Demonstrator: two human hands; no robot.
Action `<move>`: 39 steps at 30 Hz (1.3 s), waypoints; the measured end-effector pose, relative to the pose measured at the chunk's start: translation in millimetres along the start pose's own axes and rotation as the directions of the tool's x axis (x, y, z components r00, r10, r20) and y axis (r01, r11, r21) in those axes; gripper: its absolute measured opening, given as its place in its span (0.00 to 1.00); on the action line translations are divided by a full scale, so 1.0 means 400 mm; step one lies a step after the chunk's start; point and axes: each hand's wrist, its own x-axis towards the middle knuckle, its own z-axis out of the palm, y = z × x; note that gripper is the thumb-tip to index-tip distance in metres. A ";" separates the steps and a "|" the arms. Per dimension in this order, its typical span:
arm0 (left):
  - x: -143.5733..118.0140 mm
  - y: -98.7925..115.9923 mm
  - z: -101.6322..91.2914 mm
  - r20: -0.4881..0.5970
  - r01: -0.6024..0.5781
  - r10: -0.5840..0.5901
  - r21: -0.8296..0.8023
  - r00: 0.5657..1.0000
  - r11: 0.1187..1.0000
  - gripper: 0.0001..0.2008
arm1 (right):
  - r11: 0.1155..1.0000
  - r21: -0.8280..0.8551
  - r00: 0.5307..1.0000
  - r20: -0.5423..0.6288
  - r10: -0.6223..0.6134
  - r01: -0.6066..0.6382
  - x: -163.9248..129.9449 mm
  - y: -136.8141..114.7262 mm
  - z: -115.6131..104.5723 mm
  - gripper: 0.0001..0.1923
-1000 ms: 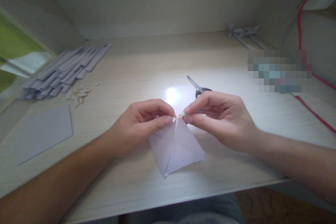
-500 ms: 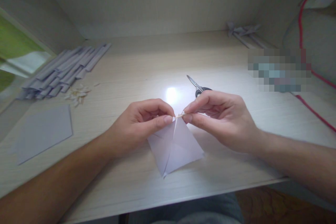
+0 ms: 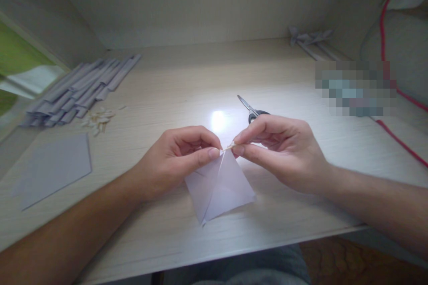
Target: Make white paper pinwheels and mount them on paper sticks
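A folded white paper (image 3: 227,187) hangs point-up over the desk, its wider end toward me. My left hand (image 3: 185,158) is closed, thumb and forefinger pinching the paper near its top corner. Just to the right, my right hand (image 3: 282,151) pinches one end of a thin, pale strip (image 3: 229,147). This strip reaches across the paper's tip toward the left fingertips; what it is made of is too small to tell. Directly behind the right hand lie scissors (image 3: 249,107), their dark handles partly hidden by it.
Rolled white paper tubes (image 3: 87,87) are stacked at the back left. Before them sit a small heap of pale scraps (image 3: 98,119) and flat paper sheets (image 3: 58,169). Back right are more paper pieces (image 3: 310,38), a pixelated item (image 3: 351,91) and a red cord (image 3: 404,142).
The lower end of the folded paper has swung slightly left. Both hands keep their pinch and have hardly moved.
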 end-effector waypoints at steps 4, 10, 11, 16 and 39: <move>0.001 0.000 0.001 -0.003 0.001 -0.001 0.004 1.000 1.000 0.07 | 1.000 -0.010 1.000 -0.003 0.015 -0.015 -0.002 -0.001 -0.001 0.04; 0.002 -0.002 0.001 0.000 0.008 -0.008 0.002 1.000 1.000 0.07 | 1.000 0.003 1.000 0.006 0.009 -0.009 -0.001 0.000 -0.001 0.04; 0.002 -0.002 0.001 0.001 0.011 -0.011 0.001 1.000 1.000 0.07 | 1.000 0.006 1.000 0.007 0.006 -0.006 -0.001 0.001 -0.001 0.04; 0.002 0.000 0.000 0.000 0.012 -0.012 0.008 1.000 1.000 0.07 | 1.000 0.008 1.000 0.027 0.004 -0.004 -0.001 0.001 -0.001 0.05; 0.004 0.010 0.004 0.004 0.025 -0.025 -0.005 1.000 1.000 0.06 | 0.873 0.320 0.906 0.337 0.258 -0.367 0.031 0.039 -0.019 0.05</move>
